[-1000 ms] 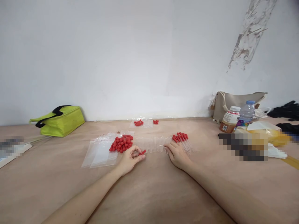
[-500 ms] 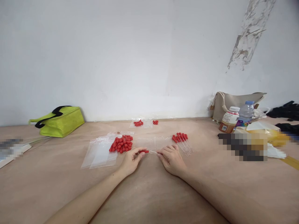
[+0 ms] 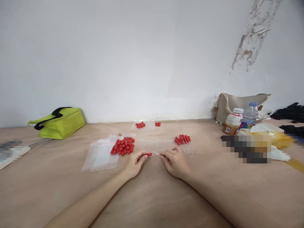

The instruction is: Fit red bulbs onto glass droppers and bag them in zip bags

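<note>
Head view: the left hand (image 3: 135, 164) is closed in a pinch on a red rubber bulb (image 3: 149, 154), its open end directed toward the right hand; the right hand (image 3: 175, 162) is closed, thumb against fingers, on a slim clear tube (image 3: 155, 154), its free end just beside the bulb; whether tube and bulb touch cannot be told at this scale. Both parts are positioned in front of a row of clear tubes (image 3: 154, 145) on the desk (image 3: 152, 196); a pile of red bulbs (image 3: 122, 146) lies left of the row, partly over clear zip bags (image 3: 99, 156); bulb-fitted tubes (image 3: 185, 144) lie fanned to the right, just beyond the right hand, bulbs toward the wall (image 3: 133, 57).
</note>
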A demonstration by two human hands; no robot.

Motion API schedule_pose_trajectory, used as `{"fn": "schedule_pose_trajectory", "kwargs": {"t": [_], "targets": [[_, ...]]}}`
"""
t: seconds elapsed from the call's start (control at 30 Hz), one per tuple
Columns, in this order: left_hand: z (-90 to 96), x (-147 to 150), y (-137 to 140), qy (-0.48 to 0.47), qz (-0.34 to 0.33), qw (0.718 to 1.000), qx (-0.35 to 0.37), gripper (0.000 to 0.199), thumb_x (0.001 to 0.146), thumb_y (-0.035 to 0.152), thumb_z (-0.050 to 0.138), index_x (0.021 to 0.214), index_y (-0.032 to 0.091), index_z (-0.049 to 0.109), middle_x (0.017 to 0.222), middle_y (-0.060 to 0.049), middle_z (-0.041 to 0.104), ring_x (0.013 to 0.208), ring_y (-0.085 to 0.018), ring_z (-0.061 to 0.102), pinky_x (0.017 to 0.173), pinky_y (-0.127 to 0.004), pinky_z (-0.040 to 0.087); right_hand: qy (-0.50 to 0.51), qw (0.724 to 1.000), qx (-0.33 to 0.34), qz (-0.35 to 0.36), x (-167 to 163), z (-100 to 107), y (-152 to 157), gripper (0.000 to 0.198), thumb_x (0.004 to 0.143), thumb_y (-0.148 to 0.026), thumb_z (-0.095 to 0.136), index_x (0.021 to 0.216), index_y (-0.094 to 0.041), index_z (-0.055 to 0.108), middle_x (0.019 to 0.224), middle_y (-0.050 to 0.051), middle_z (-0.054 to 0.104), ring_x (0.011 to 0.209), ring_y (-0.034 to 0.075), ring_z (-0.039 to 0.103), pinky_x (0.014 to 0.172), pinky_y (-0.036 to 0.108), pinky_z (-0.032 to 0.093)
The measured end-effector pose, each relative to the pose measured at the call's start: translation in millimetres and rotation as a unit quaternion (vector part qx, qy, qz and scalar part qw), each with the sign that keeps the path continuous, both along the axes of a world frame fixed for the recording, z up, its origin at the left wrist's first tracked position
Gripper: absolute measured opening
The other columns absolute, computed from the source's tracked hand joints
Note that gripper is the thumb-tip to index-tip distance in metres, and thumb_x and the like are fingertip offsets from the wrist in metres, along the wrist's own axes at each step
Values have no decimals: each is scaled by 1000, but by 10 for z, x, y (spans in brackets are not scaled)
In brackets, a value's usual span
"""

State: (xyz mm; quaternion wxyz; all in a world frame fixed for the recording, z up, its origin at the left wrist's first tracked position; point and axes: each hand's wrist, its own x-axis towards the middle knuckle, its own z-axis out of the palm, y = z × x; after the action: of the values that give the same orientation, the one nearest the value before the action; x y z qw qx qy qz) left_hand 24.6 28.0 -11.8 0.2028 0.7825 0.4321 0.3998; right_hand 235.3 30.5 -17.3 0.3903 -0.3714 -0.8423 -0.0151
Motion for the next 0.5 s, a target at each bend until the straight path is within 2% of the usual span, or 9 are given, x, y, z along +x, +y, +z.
{"fn": "schedule_pose_trajectory", "kwargs": {"t": [0.33, 0.5], "targets": [[-32, 20, -14, -28, -15, 998, -61, 22, 84, 31, 48, 97, 18, 60, 84, -2, 67, 74, -16, 62, 67, -26, 48, -12, 999, 16, 43, 0, -70, 44, 21, 85, -20, 40, 92, -19, 59, 78, 3, 65, 68, 11, 55, 82, 32, 24], [17, 33, -57, 21, -16, 1000, -6, 18, 84, 26, 48, 89, 17, 63, 81, -2, 65, 74, -15, 59, 67, -24, 45, -34, 997, 7, 73, 17, -67, 68, 23, 86, -18, 39, 98, -21, 59, 81, 2, 65, 72, 11, 56, 80, 32, 24]]}}
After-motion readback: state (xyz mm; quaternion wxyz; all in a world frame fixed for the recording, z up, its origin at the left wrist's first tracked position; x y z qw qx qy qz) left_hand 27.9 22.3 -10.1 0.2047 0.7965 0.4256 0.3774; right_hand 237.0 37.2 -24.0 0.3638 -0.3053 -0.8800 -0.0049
